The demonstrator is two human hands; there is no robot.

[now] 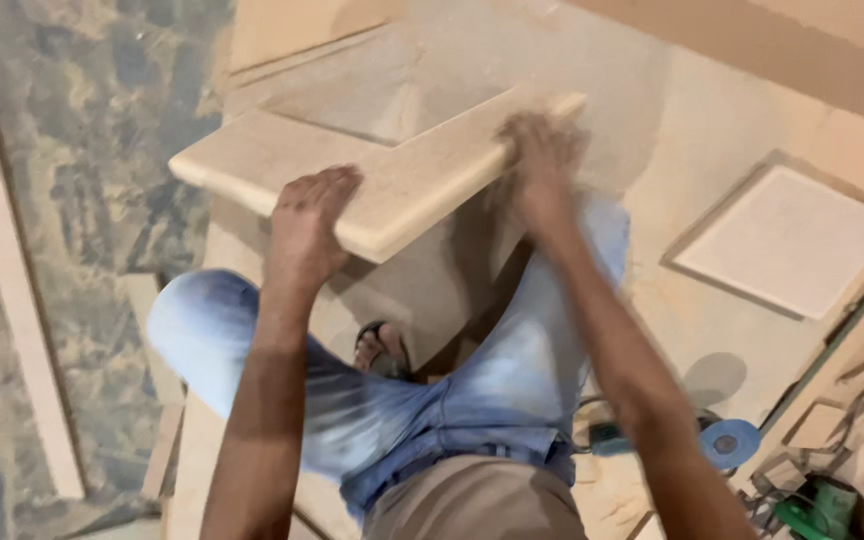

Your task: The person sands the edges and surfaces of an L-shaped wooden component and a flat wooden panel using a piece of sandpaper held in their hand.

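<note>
A pale L-shaped wooden board (pixel 392 175) with rounded edges lies tilted in front of me, above my knees. My left hand (pixel 309 225) rests flat on its near edge, fingers spread over the top. At the board's right arm, my right hand (pixel 540 160) is blurred by motion, pressed against the surface; whether it holds anything is not visible. My legs in light blue jeans (pixel 472 385) are bent beneath the board, and a sandalled foot (pixel 382 347) shows between them.
Dusty plywood sheets (pixel 672 120) cover the floor. A white square panel (pixel 787 240) lies at the right. A blue disc (pixel 729 442), a green power tool (pixel 817 505) and cables sit at the lower right. Marbled floor (pixel 82 150) and a white strip (pixel 12 290) lie left.
</note>
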